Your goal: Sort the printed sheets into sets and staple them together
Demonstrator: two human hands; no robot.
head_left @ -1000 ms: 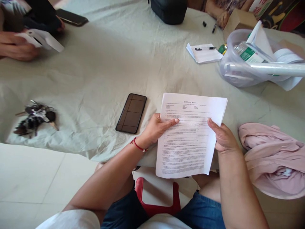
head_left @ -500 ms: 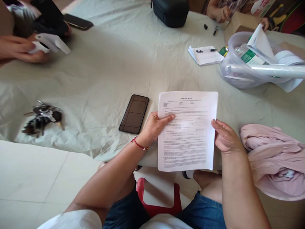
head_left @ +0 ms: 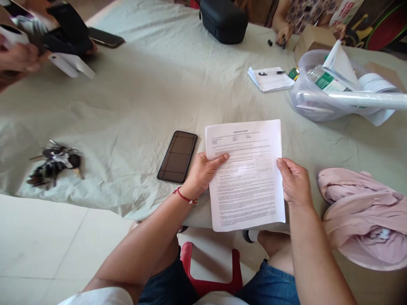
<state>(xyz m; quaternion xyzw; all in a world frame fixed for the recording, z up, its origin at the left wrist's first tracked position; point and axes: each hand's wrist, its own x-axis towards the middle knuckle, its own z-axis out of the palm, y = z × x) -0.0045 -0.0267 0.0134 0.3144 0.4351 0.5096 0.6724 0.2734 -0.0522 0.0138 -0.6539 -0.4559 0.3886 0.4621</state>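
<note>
The left hand [head_left: 203, 173] grips a printed paper stack [head_left: 246, 190] by its left edge, the right hand [head_left: 295, 180] its right edge. Just beyond the left hand lies a phone [head_left: 177, 156]; farther left, keys [head_left: 57, 163].

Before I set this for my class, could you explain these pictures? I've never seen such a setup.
There is no machine here: a person works with two bare hands, and every picture comes from one camera worn on the head, looking forward and down. The left hand and right hand hold white printed paper sheets by opposite side edges. On the pale grey-green tablecloth lie a black rectangular phone, left of the paper, and a dark bunch of keys farther left. Farther away are a translucent plastic tub of assorted items and a black rounded case. Another person's hand shows at the top left.
</note>
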